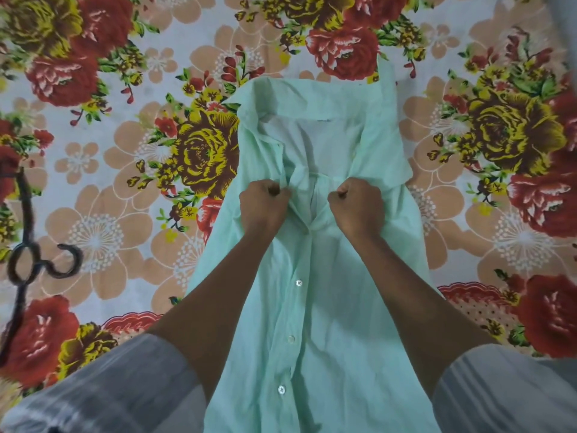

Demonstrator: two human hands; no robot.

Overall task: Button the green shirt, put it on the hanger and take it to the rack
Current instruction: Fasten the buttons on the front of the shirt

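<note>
A: What does each grip have hold of now?

B: The left hand (261, 204) is closed into a fist on the left front edge of the green shirt (327, 307); the right hand (356, 205) is closed the same way on the right front edge; the two hands are near each other, with only a narrow strip of bunched cloth between them.

A: And where does the shirt lie from the grip?

B: It lies under both hands, flat on the bed (109, 182); its long axis runs from the collar (312, 104), which is beyond the grip, to the hem, which is toward the person; so the placket runs straight through the gap between the two hands.

A: Which part is closed already?

B: On the near side of the grip I see three white buttons (298, 283) along the placket, and there the fronts look closed; beyond the grip the fronts fall open up to the collar; I judge the next button sits just at the grip, but the cloth hides it, so I cannot tell which hand is nearer to it.

A: And the hanger?

B: The dark hanger (28, 251) lies well apart, outward from the left hand, near the edge of the view; the left hand is the nearer one for it; no rack is visible.
</note>
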